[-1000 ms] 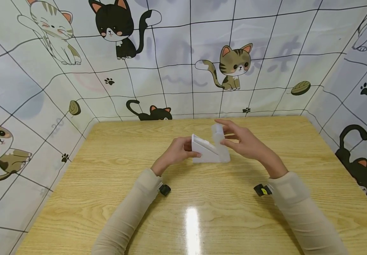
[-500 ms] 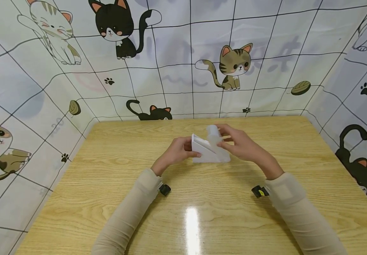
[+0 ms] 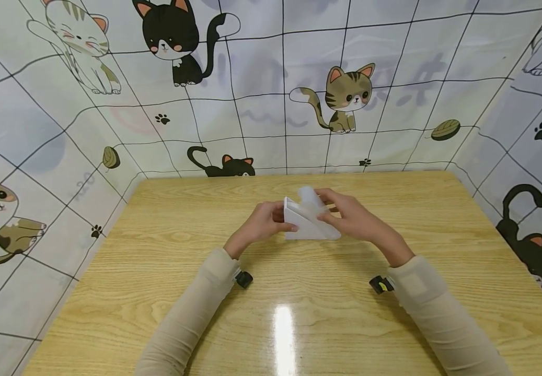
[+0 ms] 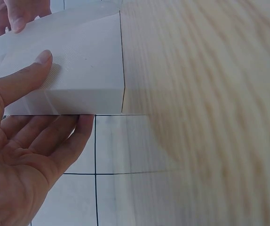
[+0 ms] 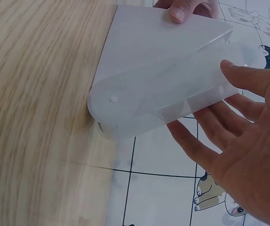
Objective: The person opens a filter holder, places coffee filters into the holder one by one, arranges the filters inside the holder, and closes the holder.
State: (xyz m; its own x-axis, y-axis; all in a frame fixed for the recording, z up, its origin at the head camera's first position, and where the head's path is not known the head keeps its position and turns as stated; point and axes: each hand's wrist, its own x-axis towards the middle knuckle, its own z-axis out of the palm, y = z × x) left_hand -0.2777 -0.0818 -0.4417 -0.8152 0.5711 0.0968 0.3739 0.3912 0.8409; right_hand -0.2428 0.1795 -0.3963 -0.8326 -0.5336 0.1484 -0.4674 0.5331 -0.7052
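Observation:
A white wedge-shaped plastic box (image 3: 304, 232) stands on the table, with a translucent lid (image 3: 309, 199) hinged at its lower right end. In the right wrist view the lid (image 5: 168, 89) slants up from a round pivot and overlaps the box's side. My left hand (image 3: 262, 222) grips the box's tall left end, thumb on the near face and fingers behind it. My right hand (image 3: 354, 216) holds the lid between its thumb on the near side and fingers on the far side. The inside of the box is hidden.
The box is toward the back of a wood-grain table (image 3: 205, 313), whose far edge meets a wall cloth (image 3: 261, 120) printed with cats and grid lines. A camera is strapped at each wrist.
My right hand has swung the translucent lid left and down, from nearly upright to leaning over the box. My left hand and the box have stayed in place.

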